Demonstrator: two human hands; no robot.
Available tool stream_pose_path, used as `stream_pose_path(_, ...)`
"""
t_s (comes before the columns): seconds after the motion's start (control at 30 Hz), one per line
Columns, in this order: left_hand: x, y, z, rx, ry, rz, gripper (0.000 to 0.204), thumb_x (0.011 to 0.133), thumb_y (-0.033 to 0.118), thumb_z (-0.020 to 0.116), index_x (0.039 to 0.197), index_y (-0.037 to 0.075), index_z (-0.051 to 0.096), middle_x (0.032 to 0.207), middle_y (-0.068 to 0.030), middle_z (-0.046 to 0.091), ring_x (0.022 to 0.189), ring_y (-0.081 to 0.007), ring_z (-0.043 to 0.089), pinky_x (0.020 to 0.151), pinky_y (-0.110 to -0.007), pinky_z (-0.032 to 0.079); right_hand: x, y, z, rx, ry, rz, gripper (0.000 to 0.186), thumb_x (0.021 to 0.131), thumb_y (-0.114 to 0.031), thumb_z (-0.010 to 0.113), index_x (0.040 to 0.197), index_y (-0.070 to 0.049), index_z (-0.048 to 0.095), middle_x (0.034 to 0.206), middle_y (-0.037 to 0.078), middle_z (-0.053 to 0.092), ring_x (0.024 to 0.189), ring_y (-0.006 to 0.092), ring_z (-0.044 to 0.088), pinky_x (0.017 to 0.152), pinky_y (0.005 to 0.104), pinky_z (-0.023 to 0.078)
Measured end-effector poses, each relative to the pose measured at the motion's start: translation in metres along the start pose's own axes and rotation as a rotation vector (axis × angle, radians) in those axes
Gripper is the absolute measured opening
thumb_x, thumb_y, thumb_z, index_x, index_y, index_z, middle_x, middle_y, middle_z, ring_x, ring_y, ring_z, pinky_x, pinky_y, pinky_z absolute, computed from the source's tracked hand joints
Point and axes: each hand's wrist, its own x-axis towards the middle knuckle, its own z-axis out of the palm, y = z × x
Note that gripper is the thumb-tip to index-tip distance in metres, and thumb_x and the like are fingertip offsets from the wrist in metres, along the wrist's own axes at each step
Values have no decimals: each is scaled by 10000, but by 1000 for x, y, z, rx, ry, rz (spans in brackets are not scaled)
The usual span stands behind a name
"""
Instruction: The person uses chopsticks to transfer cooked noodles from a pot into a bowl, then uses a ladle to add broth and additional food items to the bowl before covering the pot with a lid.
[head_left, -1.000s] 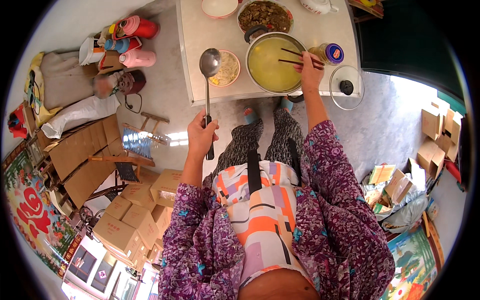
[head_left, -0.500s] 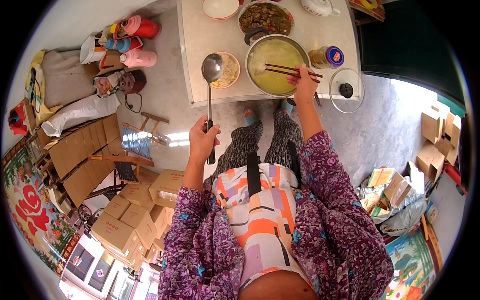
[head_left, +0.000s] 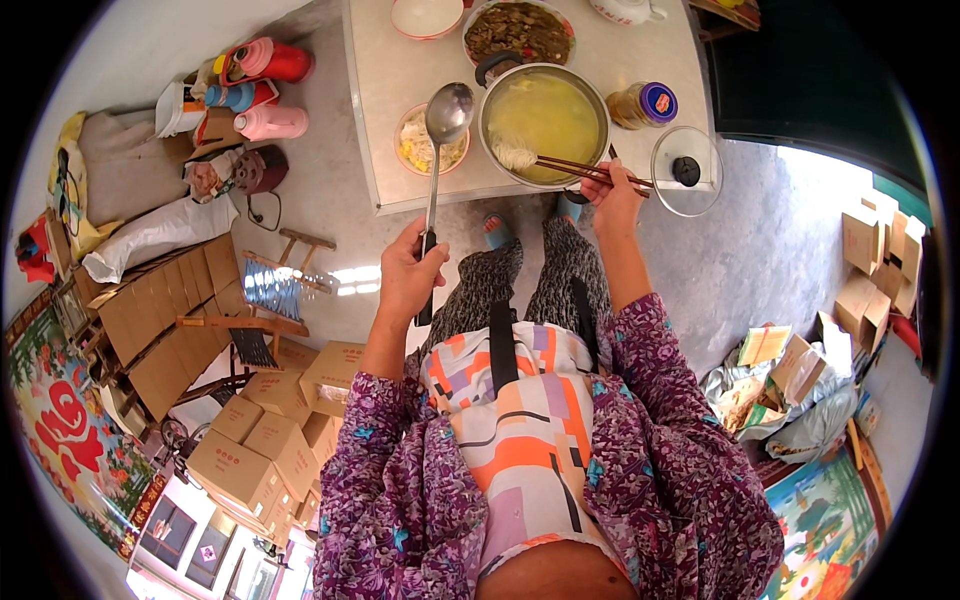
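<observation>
In my left hand (head_left: 410, 272) is the black handle of a metal ladle (head_left: 450, 112); its round bowl hovers over the right part of a noodle bowl (head_left: 408, 150) with a red rim. Closed around dark wooden chopsticks (head_left: 570, 168), my right hand (head_left: 614, 198) is just off the table's near edge. The chopstick tips grip a clump of pale noodles (head_left: 515, 156) at the left inner side of the pot (head_left: 484, 125), which holds yellowish broth (head_left: 545, 110). Part of the noodle bowl is hidden behind the ladle.
Behind the pot stands a dish of brown cooked food (head_left: 520, 32), with an empty-looking bowl (head_left: 427, 16) to its left. A lidded jar (head_left: 643, 104) and a glass pot lid (head_left: 687, 200) are on the right. A teapot (head_left: 630, 10) sits at the back of the table (head_left: 385, 90).
The chopsticks have come nearer me and left across the pot, now with noodles bunched at their tips. The ladle bowl has shifted right and slightly away from me.
</observation>
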Motion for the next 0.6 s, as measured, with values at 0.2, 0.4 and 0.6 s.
stream_pose_path(0.2,-1,0,6,69,-25,-8,465,823,54,615,1268,-23,504,709,-30,571,504,-68,507,446,-221,434,-8,18,-18,140,126,94,230,936,-236,529,888,-12,551,762,116,605,627,206,621,551,328,542)
stream_pose_path(0.4,-1,4,5,100,-32,-12,444,818,53,607,1249,-14,525,701,-29,574,501,-66,507,450,-221,436,3,33,-41,357,173,227,209,931,-227,531,883,-25,556,771,96,600,653,203,614,596,341,538)
stream_pose_path(0.6,0,0,4,46,-39,-5,433,814,48,599,1238,-12,533,700,-28,578,498,-61,501,448,-216,439,10,20,-45,423,98,185,196,932,-211,526,876,-26,556,750,84,594,644,201,611,591,320,541)
